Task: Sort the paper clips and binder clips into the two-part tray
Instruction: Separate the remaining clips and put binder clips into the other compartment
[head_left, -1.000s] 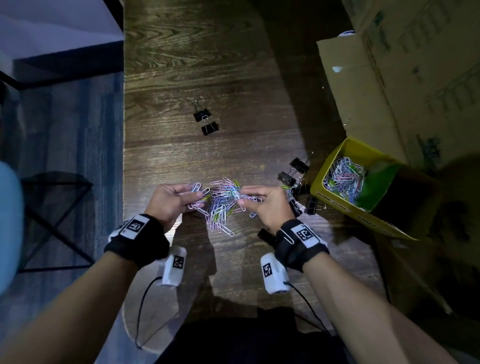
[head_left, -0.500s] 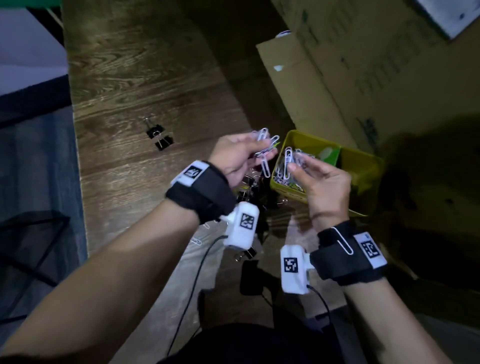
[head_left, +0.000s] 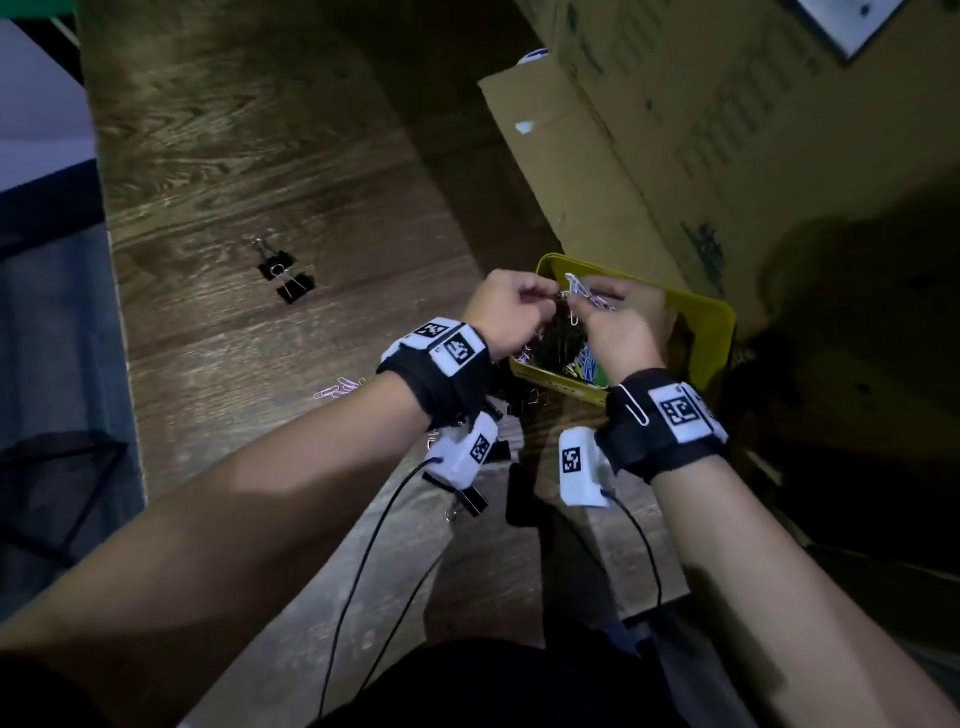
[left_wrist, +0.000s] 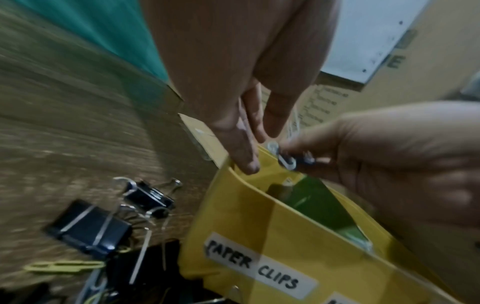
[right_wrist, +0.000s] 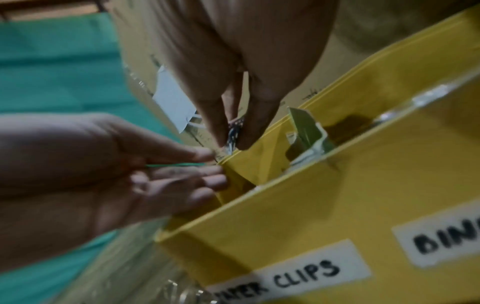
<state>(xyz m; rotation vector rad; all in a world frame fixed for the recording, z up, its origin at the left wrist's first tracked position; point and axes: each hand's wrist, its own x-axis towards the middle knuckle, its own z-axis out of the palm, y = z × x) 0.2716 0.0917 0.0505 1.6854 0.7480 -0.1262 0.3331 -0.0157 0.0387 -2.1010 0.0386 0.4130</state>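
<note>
Left hand (head_left: 506, 312): held over the near-left corner of the yellow tray (head_left: 711, 322), fingers curled, thumb and fingertips pinching a thin green paper clip (right_wrist: 176, 164), as the right wrist view shows; fingertips just above the tray's rim.
Right hand (head_left: 623, 317): over the same end of the tray, just beside the left hand, fingers curled and pinching a small bunch of paper clips (head_left: 584, 293) that stick out toward the left hand; how many, cannot tell.
Gap between hands: fingertips nearly meet above the tray; whether they touch is unclear.
Tray: stands against the cardboard box (head_left: 675, 130) on the wooden table (head_left: 260, 156); its front wall bears a white label reading "PAPER CLIPS" (left_wrist: 259, 265) and a second label (right_wrist: 441, 244) beginning "BIN", cut off at the edge.
Divider (right_wrist: 306, 125): green, upright inside the tray, splitting it in two.
Tray contents: coloured paper clips in the left part under the hands, partly hidden.
Binder clips near tray (left_wrist: 116, 218): black, lying on the table just left of the tray's front corner, with a yellow paper clip (left_wrist: 64, 266) beside them.
Far binder clips (head_left: 285, 275): two black ones together, well left of the tray.
Loose pink clips (head_left: 337, 388): on the table left of the tray, beside the left wrist.
</note>
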